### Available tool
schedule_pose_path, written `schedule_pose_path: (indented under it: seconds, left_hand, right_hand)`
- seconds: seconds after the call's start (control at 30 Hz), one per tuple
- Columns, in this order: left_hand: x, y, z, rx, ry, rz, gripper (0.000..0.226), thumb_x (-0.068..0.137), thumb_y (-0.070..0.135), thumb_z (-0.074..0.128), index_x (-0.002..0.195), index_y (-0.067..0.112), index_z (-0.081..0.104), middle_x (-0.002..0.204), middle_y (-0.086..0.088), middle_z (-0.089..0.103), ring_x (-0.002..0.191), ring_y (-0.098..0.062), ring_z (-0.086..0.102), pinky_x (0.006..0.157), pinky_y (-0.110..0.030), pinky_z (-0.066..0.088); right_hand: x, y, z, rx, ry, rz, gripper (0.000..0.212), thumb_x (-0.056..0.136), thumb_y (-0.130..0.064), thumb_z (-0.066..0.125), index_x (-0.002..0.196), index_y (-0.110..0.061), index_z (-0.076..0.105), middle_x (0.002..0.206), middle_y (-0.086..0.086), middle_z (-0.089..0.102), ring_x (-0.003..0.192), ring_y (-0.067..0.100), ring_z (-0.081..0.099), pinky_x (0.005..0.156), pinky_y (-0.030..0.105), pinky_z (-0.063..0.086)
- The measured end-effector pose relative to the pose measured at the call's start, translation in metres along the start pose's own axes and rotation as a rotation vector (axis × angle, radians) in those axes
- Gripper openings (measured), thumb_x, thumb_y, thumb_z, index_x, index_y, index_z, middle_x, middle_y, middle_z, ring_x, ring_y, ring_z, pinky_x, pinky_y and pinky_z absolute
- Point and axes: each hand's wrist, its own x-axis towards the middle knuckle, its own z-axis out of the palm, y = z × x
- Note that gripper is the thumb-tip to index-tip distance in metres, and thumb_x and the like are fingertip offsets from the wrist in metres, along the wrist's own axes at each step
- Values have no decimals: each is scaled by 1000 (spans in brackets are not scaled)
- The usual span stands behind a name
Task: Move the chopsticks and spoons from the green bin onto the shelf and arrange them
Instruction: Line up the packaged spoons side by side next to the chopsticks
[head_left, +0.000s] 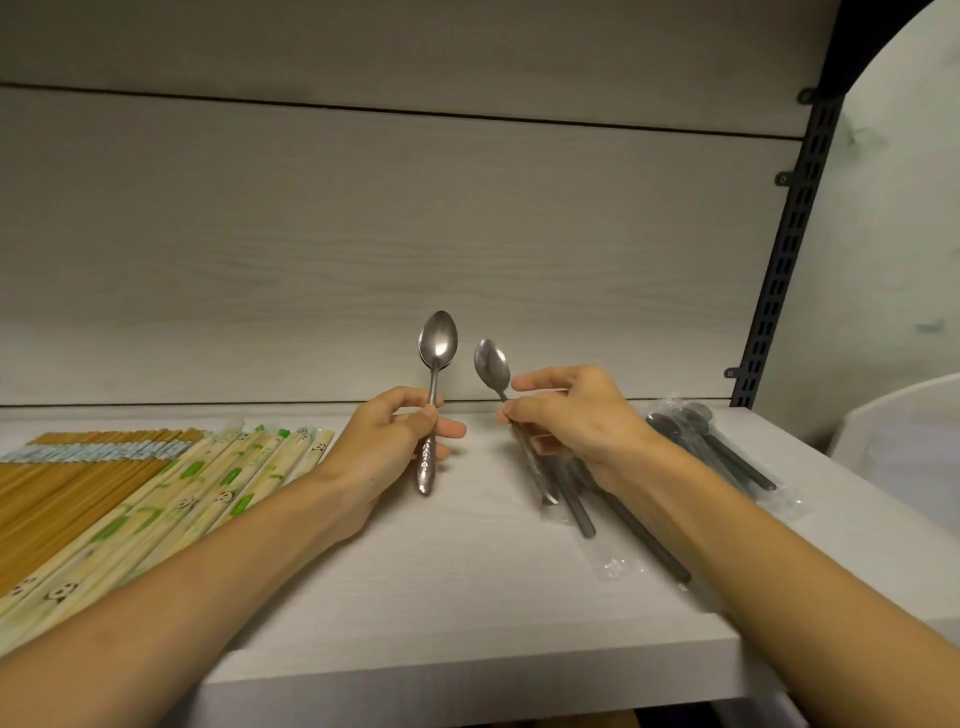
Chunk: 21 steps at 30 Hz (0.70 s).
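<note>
Both hands are busy: my left hand (400, 436) grips one metal spoon (435, 384) upright by its handle and my right hand (566, 421) pinches a second spoon (492, 370), both above the middle of the shelf (467, 613). Chopsticks (119, 493) already lie in rows at its left edge and wrapped black spoons (727, 457) toward the right edge. I judge the work well along, with these two still to lay down; the green bin is out of view.

The shelf (467, 597) fills the lower part of the frame. The chopsticks (130, 483) lie on it at the lower left. In the middle, the left hand (395, 441) holds one spoon (436, 364) upright. Just to its right, the right hand (571, 421) holds another spoon (492, 366). Wrapped spoons (727, 457) lie on the shelf at the right, some under the right hand.
</note>
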Motion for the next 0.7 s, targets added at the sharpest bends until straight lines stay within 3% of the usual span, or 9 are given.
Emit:
schedule_pose_path:
  seconds: [0.13,0.37,0.5,0.7]
  left_hand:
    - [-5,0,3,-46,-85,34,13,94,10,58,104,13,66,88,-10,72,69,-17,64,58,-25,52]
    - [-12,4,8,-70,-189,85,23,84,4,68,106,9,68,94,-19,72,78,-26,71,64,-35,59]
    - [-11,4,6,-94,-164,93,25,83,3,68,108,7,68,96,-23,71,85,-35,71,68,-43,60]
    - [-11,0,6,18,-211,151,25,86,4,65,110,11,69,93,-18,73,74,-23,71,66,-36,60]
  right_hand:
    - [-3,-4,1,208,-183,59,17,83,-5,72,99,-11,68,89,7,76,73,11,68,61,24,55]
    - [-4,2,7,285,-184,-14,17,83,4,69,99,1,63,79,12,72,69,20,69,66,34,61]
    - [-4,5,13,201,-134,-110,14,83,1,71,95,-2,66,91,22,72,74,23,70,69,36,61]
    - [-1,9,14,225,-145,-114,14,82,0,73,94,0,66,82,19,68,73,24,67,72,35,61]
